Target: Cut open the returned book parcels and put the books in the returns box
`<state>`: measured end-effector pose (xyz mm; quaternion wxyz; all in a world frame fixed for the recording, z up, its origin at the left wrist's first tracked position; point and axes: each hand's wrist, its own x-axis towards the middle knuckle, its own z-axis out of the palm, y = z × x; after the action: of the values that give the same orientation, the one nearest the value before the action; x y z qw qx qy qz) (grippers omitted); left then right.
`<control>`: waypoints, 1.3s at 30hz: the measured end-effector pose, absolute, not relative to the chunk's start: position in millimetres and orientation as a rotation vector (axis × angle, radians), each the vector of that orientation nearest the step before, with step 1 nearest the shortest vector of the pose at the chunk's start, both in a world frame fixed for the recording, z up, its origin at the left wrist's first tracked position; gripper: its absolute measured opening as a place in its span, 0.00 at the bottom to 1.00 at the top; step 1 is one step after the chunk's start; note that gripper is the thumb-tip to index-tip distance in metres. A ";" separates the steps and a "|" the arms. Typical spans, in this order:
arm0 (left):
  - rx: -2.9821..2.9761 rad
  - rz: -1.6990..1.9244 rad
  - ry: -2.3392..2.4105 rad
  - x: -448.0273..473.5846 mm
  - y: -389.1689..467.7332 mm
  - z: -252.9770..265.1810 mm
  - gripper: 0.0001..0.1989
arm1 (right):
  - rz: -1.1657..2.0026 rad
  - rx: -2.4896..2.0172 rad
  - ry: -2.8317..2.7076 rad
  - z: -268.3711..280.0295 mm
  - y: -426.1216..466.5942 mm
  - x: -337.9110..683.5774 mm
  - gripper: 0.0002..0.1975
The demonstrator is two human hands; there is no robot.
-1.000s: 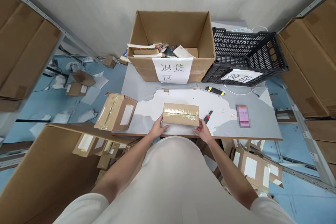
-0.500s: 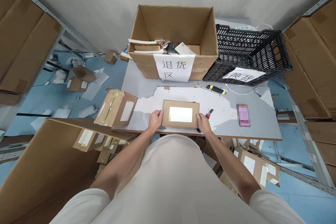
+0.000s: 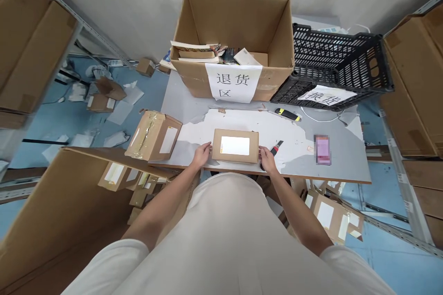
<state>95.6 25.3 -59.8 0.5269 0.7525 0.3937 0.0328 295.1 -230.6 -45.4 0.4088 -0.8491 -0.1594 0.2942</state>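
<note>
A small brown cardboard box (image 3: 235,153) with a white label on top lies flat on the table, close to its front edge. My left hand (image 3: 202,154) is at the box's left end, fingers loosely apart and a narrow gap between them and the cardboard. At the opposite end is my right hand (image 3: 267,159), its fingers partly extended by the box's side; whether they touch it is hard to tell. A red and black utility knife (image 3: 276,148) with its blade showing lies just beside my right hand, its lower part behind the fingers.
A large open carton (image 3: 194,80) of books and a black plastic crate (image 3: 349,80) stand at the back. A yellow-black cutter (image 3: 288,114) lies before them. A taped box (image 3: 154,135) sits left, a blurred pink item (image 3: 323,150) right. Another large carton (image 3: 65,203) holds parcels at lower left.
Both hands have loosened from the box, the left now slightly apart from it. The box has come to rest flat on the table. The view has shifted slightly.
</note>
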 end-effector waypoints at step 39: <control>1.473 0.116 0.905 103.6 20.4 -35.8 0.28 | 0.946 -1.754 -0.257 -26.1 -231.0 313.7 0.28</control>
<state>103.6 20.4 -35.8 0.6478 0.6477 0.3979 0.0509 313.7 -231.0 -26.1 0.5362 -0.7369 -0.1078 0.3973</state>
